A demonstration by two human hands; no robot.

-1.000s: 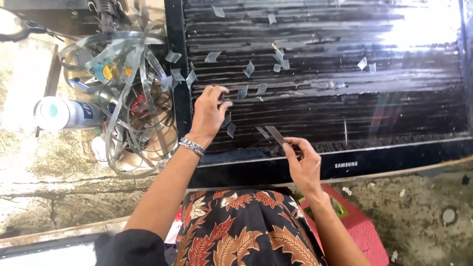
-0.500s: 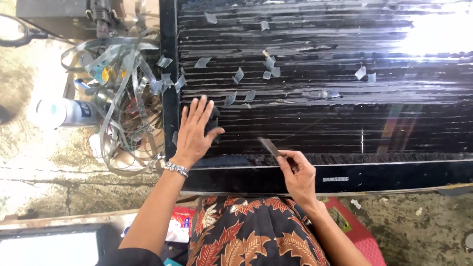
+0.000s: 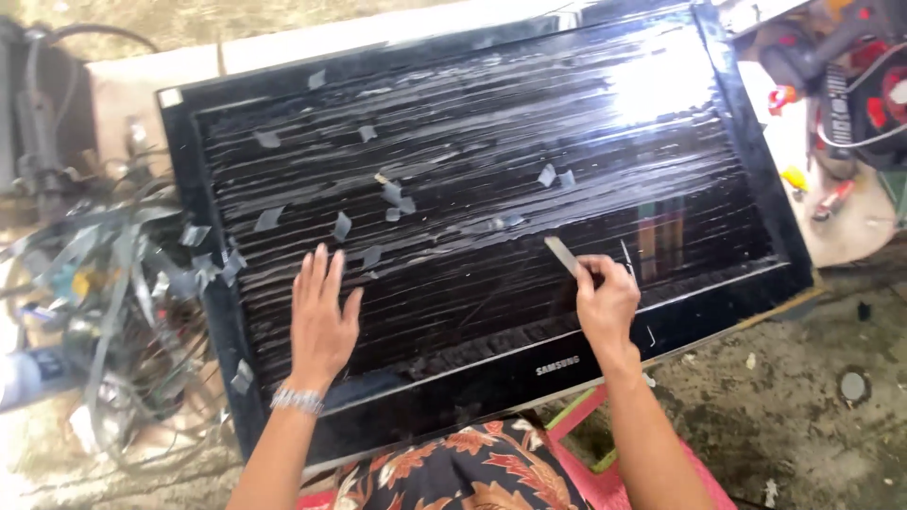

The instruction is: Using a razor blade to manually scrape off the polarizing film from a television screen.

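Lying flat and filling most of the view is a flat-panel television (image 3: 472, 217), black frame, screen up, its dark glass streaked all over with horizontal whitish scrape marks and a bright glare patch at far right. Near-left of the panel sits a tangle of grey strips and cables (image 3: 104, 312); far right, on a pale board, a cluster of red and black tools (image 3: 850, 85), details too small to tell. Patterned cloth (image 3: 472, 467) over the person's lap shows at the near edge, with a red stool or crate (image 3: 590, 467) partly hidden beside it. Left hand (image 3: 319, 316): laid flat on the glass near the left side, palm down, fingers spread and released, gripping nothing; a metal bracelet (image 3: 298, 399) at the wrist. Right hand (image 3: 605, 297): clenched around a thin flat scraper blade (image 3: 564, 255), pinched at its near end, blade angled up-left with its far end apparently on the glass near the middle-right of the screen. Small grey flakes of peeled film (image 3: 397, 198) lie scattered over the upper screen and left frame. Risks, as judged: blade angle looks steep, so a corner could dig in and gouge or crack the panel; a slip on the slick surface could carry the edge toward the braced left hand; leaning weight through the flat palm could stress the glass; loose flakes under the blade may cause skipping.
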